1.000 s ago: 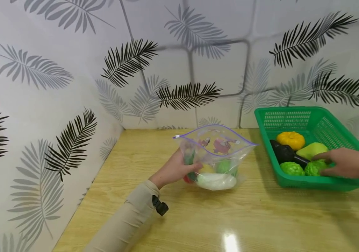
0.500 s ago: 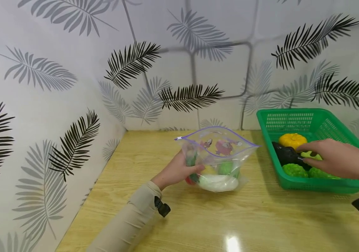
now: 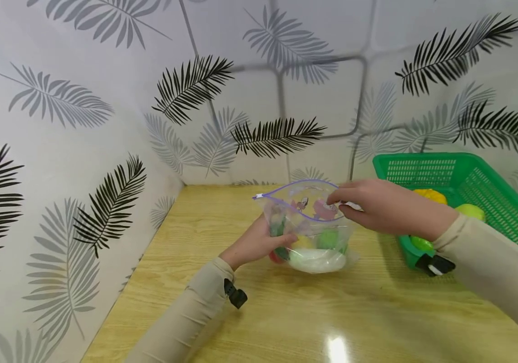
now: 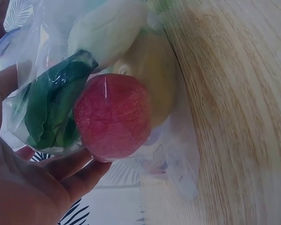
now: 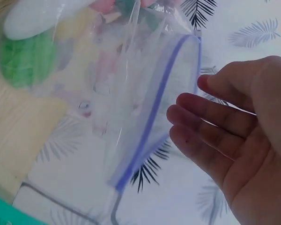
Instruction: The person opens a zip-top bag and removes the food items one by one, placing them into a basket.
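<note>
A clear zip bag [image 3: 281, 232] with a purple seal stands on the table, its mouth spread apart. Gripping the bag's left side is my left hand [image 3: 249, 244], thumb in front and fingers behind. Through the plastic, the left wrist view shows a red round fruit [image 4: 113, 117], a dark green leafy vegetable [image 4: 56, 103], a yellow rounded piece [image 4: 157, 75] and a whitish piece [image 4: 105, 35]. A green round piece [image 5: 28, 58] shows in the right wrist view. My right hand [image 3: 377, 204] is at the right of the bag's mouth, fingers loosely bent, nothing between them.
On the right stands a green basket [image 3: 422, 157] against the patterned wall [image 3: 259, 91]. It holds a yellow-orange pumpkin [image 3: 431, 195], a green pear [image 3: 471, 210] and a green bumpy piece [image 3: 421, 244]; my right arm hides part of it. The wooden table [image 3: 286, 317] lies beneath.
My right hand has left the basket and moved left to the bag's mouth. The left hand keeps its grip on the bag in the same place.
</note>
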The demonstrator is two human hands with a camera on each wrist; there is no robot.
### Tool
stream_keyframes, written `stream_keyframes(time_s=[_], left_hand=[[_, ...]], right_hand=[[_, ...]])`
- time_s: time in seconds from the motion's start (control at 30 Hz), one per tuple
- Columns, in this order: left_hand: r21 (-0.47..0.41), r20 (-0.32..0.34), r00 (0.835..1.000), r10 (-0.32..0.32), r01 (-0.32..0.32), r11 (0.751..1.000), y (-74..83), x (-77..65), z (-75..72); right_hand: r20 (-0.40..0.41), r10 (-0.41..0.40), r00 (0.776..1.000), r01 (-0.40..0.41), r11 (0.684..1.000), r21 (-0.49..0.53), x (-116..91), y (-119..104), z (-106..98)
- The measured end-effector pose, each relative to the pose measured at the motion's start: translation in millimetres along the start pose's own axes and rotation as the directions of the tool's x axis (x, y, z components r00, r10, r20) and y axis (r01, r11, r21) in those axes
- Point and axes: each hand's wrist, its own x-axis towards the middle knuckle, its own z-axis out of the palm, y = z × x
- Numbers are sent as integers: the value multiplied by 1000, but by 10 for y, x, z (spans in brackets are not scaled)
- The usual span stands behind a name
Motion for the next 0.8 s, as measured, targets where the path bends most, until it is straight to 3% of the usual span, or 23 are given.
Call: stream_keyframes(time_s=[0.2, 0.3, 0.57, 0.8], left_hand=[[-37, 39, 999, 26, -25, 999, 17, 10, -10], [-58, 74, 997, 10, -6, 998, 20, -2, -14], [-118, 150, 989, 4, 14, 993, 26, -6, -42], [-31, 123, 992, -34, 38, 999, 8, -4, -37]], right_hand=[[140, -23, 990, 11, 996, 86, 307, 47, 204], [220, -37, 975, 11, 993, 116, 388, 95, 302], [428, -55, 902, 17, 995, 93, 538, 178, 501], [561, 35, 827, -58, 998, 23, 645, 212, 699]])
